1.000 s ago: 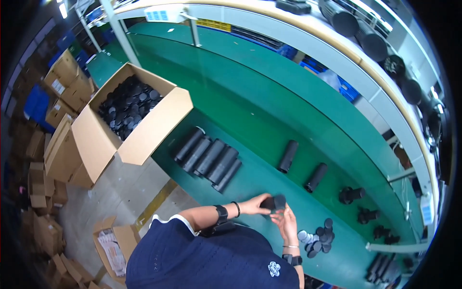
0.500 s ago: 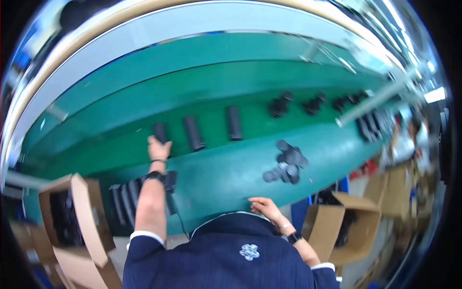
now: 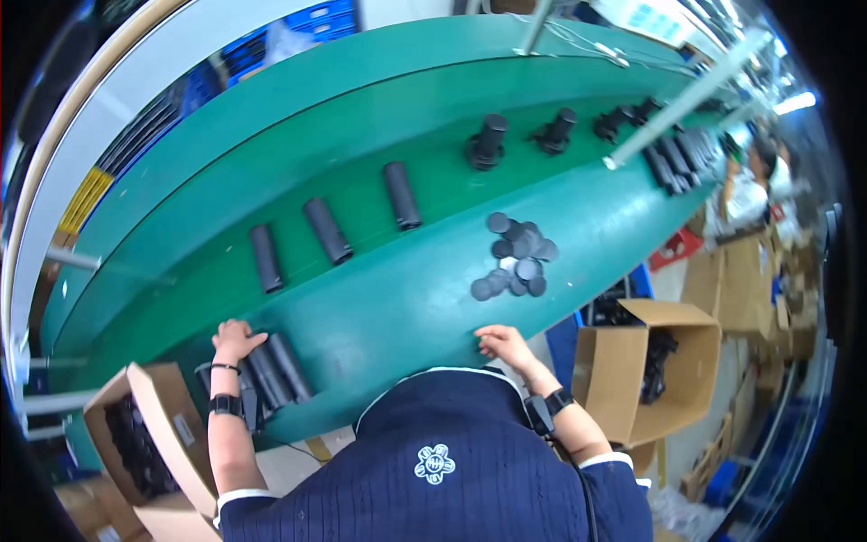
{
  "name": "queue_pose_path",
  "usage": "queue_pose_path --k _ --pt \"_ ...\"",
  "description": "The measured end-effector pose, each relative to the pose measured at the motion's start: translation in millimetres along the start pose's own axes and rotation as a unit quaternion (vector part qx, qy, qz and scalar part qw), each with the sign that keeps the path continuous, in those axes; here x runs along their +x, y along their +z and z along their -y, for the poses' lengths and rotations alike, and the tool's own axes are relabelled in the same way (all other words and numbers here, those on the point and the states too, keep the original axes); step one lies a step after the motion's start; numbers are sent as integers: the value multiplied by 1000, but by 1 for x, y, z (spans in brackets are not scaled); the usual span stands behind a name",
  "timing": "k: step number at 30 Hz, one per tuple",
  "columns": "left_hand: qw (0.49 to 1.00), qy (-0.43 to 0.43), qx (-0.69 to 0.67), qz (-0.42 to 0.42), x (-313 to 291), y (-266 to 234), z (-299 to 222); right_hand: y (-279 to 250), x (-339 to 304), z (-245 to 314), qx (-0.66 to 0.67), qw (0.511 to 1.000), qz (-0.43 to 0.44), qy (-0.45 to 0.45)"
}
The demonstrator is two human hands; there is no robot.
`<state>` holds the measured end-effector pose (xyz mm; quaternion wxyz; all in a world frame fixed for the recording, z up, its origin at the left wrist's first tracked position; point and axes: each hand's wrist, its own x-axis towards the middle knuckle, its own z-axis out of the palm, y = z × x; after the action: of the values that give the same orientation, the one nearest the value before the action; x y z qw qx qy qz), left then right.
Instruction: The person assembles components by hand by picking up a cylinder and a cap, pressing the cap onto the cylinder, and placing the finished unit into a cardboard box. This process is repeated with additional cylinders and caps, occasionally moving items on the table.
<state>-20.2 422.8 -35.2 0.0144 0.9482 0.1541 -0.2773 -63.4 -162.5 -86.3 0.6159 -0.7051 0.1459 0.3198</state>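
We start at the left hand (image 3: 237, 343): its fingers lie over the far ends of the row of black tubes (image 3: 287, 366). Can't tell whether it grips one or just rests on top; palm side hidden. Our worry: the tubes lie side by side, look round, and nothing visible blocks their sides, so a sloppy pull on one could roll its neighbours toward the worktop (image 3: 388, 316) edge nearest the body.

Just left of that hand, a cardboard box (image 3: 167, 411) has its flap standing close to the forearm; a quick swing back could catch it.

The right hand (image 3: 508, 347) is at the worktop's near edge, fingers loosely curled, nothing seen in it. Beyond it sits a loose pile of dark discs (image 3: 526, 269), overlapping. A careless sweep could scatter them; overlap might also mean two get picked up as one.

Farther out from the left hand, three tubes lie spaced apart on the green strip (image 3: 181, 321): nearest tube (image 3: 266, 259), middle tube (image 3: 327, 230), far tube (image 3: 402, 196). A bump might turn or roll them.

Past the right hand and discs, flanged black parts (image 3: 488, 143) stand upright; we think they'd tip if knocked high up.
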Motion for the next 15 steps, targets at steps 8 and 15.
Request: queue_pose_path --k 8,15 --pt "996 62 -43 -46 -28 12 14 -24 61 27 -410 865 -198 -209" --pt "948 256 -122 -143 -107 -48 -10 -6 81 37 -383 871 -247 -183"
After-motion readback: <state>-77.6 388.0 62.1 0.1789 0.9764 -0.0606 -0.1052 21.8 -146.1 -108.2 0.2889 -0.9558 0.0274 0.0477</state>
